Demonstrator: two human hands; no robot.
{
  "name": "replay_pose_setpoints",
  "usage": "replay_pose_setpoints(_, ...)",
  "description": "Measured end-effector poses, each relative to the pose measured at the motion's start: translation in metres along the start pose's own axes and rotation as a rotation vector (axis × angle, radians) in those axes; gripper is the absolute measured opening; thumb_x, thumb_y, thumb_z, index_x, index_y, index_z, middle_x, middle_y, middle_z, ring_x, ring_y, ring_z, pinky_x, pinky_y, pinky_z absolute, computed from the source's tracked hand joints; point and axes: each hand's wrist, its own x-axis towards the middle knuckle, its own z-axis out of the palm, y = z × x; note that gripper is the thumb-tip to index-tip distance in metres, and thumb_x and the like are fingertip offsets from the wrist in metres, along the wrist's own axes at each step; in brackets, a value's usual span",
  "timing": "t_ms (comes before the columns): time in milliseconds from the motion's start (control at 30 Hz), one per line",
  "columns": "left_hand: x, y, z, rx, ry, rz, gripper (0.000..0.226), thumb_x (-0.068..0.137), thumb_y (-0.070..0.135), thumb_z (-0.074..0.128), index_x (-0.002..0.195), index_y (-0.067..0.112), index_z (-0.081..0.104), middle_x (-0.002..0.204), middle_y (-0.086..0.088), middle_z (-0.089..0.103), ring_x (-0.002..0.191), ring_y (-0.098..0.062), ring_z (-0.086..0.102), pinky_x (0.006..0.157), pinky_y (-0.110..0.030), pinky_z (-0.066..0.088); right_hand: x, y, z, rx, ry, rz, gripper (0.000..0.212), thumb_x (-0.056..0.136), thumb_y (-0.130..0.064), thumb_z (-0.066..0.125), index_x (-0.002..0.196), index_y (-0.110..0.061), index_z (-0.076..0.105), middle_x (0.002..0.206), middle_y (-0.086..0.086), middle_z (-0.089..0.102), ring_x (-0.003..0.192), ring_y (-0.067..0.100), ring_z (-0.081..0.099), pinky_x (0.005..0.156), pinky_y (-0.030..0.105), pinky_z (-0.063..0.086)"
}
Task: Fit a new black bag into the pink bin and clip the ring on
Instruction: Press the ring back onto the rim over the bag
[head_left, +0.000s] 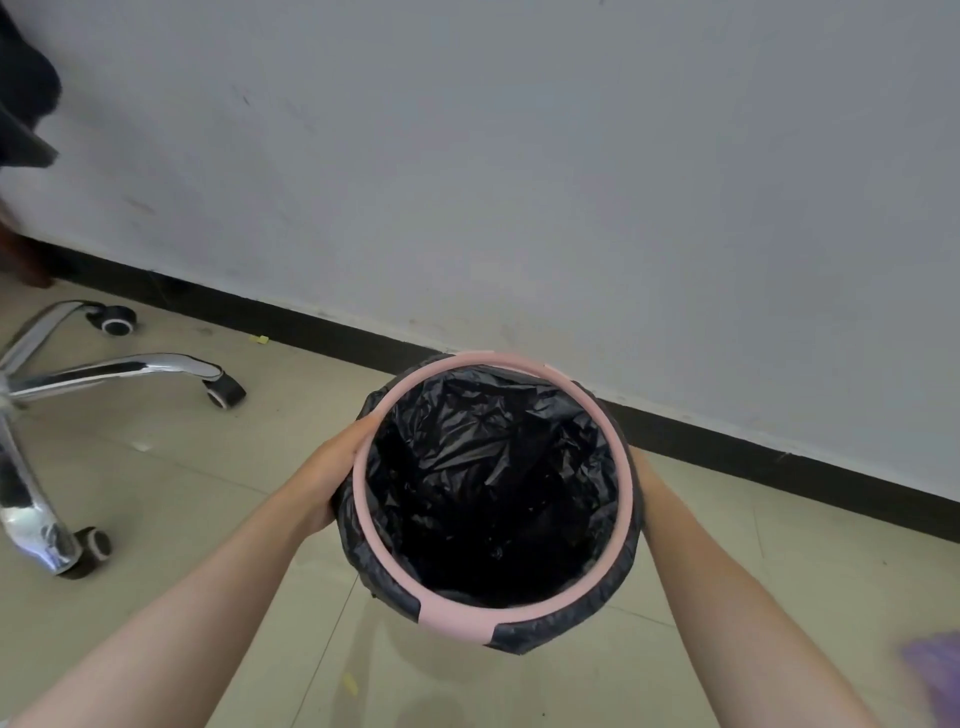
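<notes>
Apparently the job was at its last step. The black bag (493, 467) lined the inside of the pink bin, and its edge was folded out over the rim, so the bin's own wall was hidden under it. The pink ring (452, 618) sat on top of the fold all round, w/ a wide tab on the near side. The bin was in the middle of the view, near the wall (519, 156) and its black skirting (779, 441). The office chair base (130, 369) was well apart to the left. I could not tell if the bin stood on the tiled floor (182, 493) or was held above it.

The left hand (332, 473) clasped the bin's left side over the bag, thumb up beside the ring; its other fingers were out of sight. The right hand (647, 483) was at the right side, mostly behind the bin, so I cannot tell if it was spread or gripping.

The ring looked seated, but a small step showed in it at the far side. The next move prob. called for even pressing down round the ring, esp. there, then a check that the bag edge was caught everywhere.
</notes>
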Motion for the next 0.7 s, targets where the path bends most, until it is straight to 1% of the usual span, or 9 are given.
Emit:
replay_pose_setpoints(133, -0.005, 0.002, -0.001, -0.02, -0.054, -0.06, 0.04, 0.091, 0.052, 0.042, 0.106, 0.022, 0.064, 0.106, -0.005, 0.07, 0.1, -0.027, 0.064, 0.079, -0.036, 0.052, -0.003, 0.01, -0.002, 0.078, -0.065, 0.069, 0.029, 0.093, -0.017, 0.05, 0.075, -0.002, 0.067, 0.07, 0.014, 0.067, 0.059, 0.027, 0.062, 0.058, 0.03, 0.052)
replay_pose_setpoints(200, -0.008, 0.005, 0.001, 0.024, 0.054, 0.006, 0.045, 0.091, 0.049, 0.044, 0.118, 0.017, 0.06, 0.111, -0.006, 0.068, 0.106, -0.027, 0.062, 0.086, -0.037, 0.05, -0.011, 0.011, -0.007, 0.154, 0.008, 0.077, 0.02, 0.093, -0.013, 0.047, 0.088, 0.0, 0.061, 0.083, 0.016, 0.064, 0.071, 0.027, 0.061, 0.067, 0.032, 0.051)
replay_pose_setpoints(233, -0.008, 0.006, 0.001, 0.087, 0.155, 0.061, 0.05, 0.092, 0.047, 0.045, 0.13, 0.014, 0.051, 0.124, -0.007, 0.061, 0.115, -0.028, 0.056, 0.095, -0.039, 0.046, -0.017, 0.011, -0.013, 0.171, 0.096, 0.045, 0.017, 0.092, -0.014, 0.046, 0.098, -0.003, 0.057, 0.099, 0.015, 0.06, 0.086, 0.028, 0.058, 0.079, 0.037, 0.047)
replay_pose_setpoints(300, -0.015, 0.003, -0.001, 0.224, 0.326, 0.146, 0.067, 0.09, 0.047, 0.05, 0.145, 0.018, 0.024, 0.15, -0.007, 0.034, 0.136, -0.027, 0.034, 0.109, -0.042, 0.031, -0.038, 0.01, -0.024, 0.085, 0.252, -0.072, 0.029, 0.094, -0.025, 0.045, 0.12, -0.011, 0.05, 0.122, 0.006, 0.048, 0.116, 0.025, 0.045, 0.098, 0.041, 0.035)
replay_pose_setpoints(333, -0.022, 0.0, 0.0, 0.249, 0.354, 0.167, 0.075, 0.088, 0.047, 0.053, 0.147, 0.022, 0.014, 0.155, -0.007, 0.023, 0.14, -0.026, 0.025, 0.111, -0.043, 0.027, -0.051, 0.01, -0.025, 0.018, 0.266, -0.122, 0.037, 0.095, -0.032, 0.043, 0.129, -0.016, 0.044, 0.126, 0.002, 0.044, 0.122, 0.023, 0.04, 0.102, 0.042, 0.032)
replay_pose_setpoints(400, -0.037, -0.012, 0.006, 0.242, 0.346, 0.157, 0.086, 0.085, 0.043, 0.06, 0.148, 0.024, 0.004, 0.157, -0.004, 0.015, 0.143, -0.025, 0.019, 0.112, -0.044, 0.024, -0.078, 0.015, -0.015, -0.072, 0.196, -0.152, 0.047, 0.095, -0.039, 0.041, 0.138, -0.022, 0.032, 0.131, -0.003, 0.04, 0.122, 0.02, 0.039, 0.103, 0.043, 0.032)
replay_pose_setpoints(500, -0.054, -0.029, 0.023, 0.16, 0.29, 0.065, 0.087, 0.083, 0.032, 0.066, 0.146, 0.023, 0.007, 0.15, -0.005, 0.031, 0.133, -0.03, 0.036, 0.105, -0.047, 0.033, -0.104, 0.022, 0.011, -0.154, 0.116, -0.195, 0.043, 0.096, -0.025, 0.042, 0.137, -0.026, 0.03, 0.129, -0.001, 0.048, 0.11, 0.019, 0.051, 0.095, 0.039, 0.043)
replay_pose_setpoints(600, -0.057, -0.036, 0.035, 0.118, 0.285, 0.072, 0.077, 0.085, 0.012, 0.06, 0.143, 0.026, 0.012, 0.139, -0.01, 0.044, 0.118, -0.035, 0.05, 0.099, -0.052, 0.045, -0.108, 0.026, 0.029, -0.216, 0.205, -0.294, 0.036, 0.095, -0.006, 0.035, 0.128, -0.02, 0.039, 0.125, 0.005, 0.052, 0.099, 0.018, 0.053, 0.085, 0.034, 0.045)
replay_pose_setpoints(700, -0.051, -0.027, 0.035, 0.118, 0.287, 0.144, 0.074, 0.085, -0.002, 0.052, 0.142, 0.027, 0.016, 0.135, -0.013, 0.047, 0.115, -0.035, 0.052, 0.097, -0.055, 0.046, -0.102, 0.026, 0.038, -0.206, 0.29, -0.295, 0.042, 0.096, -0.005, 0.032, 0.137, -0.014, 0.031, 0.136, 0.01, 0.046, 0.117, 0.028, 0.048, 0.103, 0.043, 0.041)
